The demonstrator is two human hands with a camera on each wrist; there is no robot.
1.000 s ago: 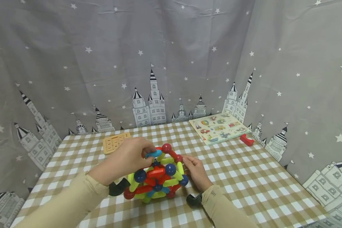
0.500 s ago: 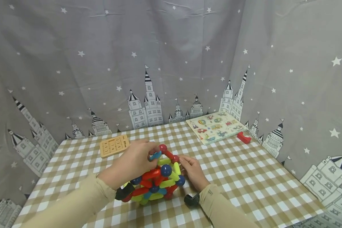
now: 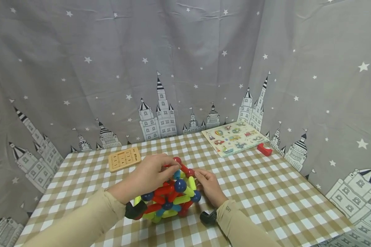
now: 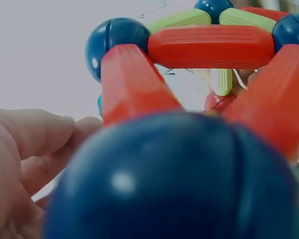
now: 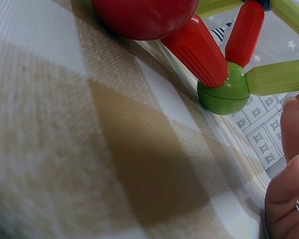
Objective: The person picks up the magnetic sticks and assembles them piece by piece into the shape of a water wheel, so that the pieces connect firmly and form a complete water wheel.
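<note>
A ball-and-rod construction toy (image 3: 168,197) of red, blue, yellow-green and light blue pieces stands on the checked cloth in front of me. My left hand (image 3: 148,175) reaches over its top left, thumb and fingers pinching a light blue rod (image 3: 177,174) just below a red ball (image 3: 177,160). In the left wrist view a large dark blue ball (image 4: 174,174) covers those fingertips. At the toy's right side my right hand (image 3: 211,187) grips the frame, fingertips right at another red ball (image 3: 190,172). The right wrist view shows a green ball (image 5: 224,92) joining rods low on the toy.
A wooden number puzzle (image 3: 124,159) lies behind the left hand. Toward the back right are a picture board (image 3: 234,139) and a red arch block (image 3: 264,150). A grey curtain (image 3: 185,68) with castles and stars hangs behind the cloth-covered table (image 3: 266,199).
The left hand has brought the light blue rod right and down into the top of the toy, turning it steeper. The right hand keeps its place on the frame. The head view has shifted slightly.
</note>
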